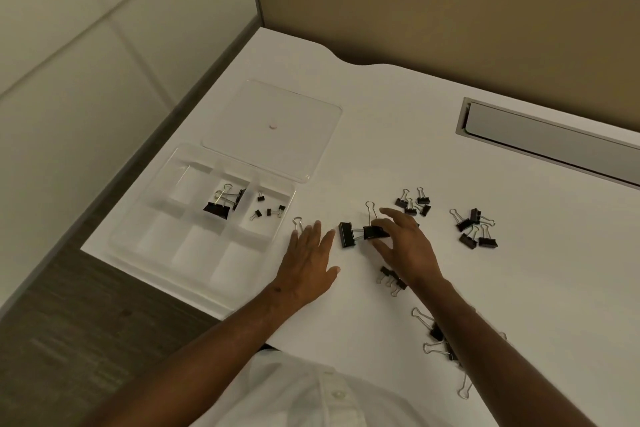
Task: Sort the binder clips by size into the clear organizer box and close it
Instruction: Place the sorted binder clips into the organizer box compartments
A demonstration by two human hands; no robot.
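Fingers of the right hand (403, 241) curl round a large binder clip (375, 231), apparently pinching it on the desk (415, 135). Beside it, the left hand (308, 263) lies flat, fingers straight, holding nothing. Farther left, the clear organizer box (166, 236) stands open, clips in two compartments, its lid (273, 128) behind.

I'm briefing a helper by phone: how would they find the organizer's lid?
Start at the clear organizer box near the desk's left edge. Just beyond it lies the lid, flat on the desk. It is one clear undivided sheet with a small pink mark.
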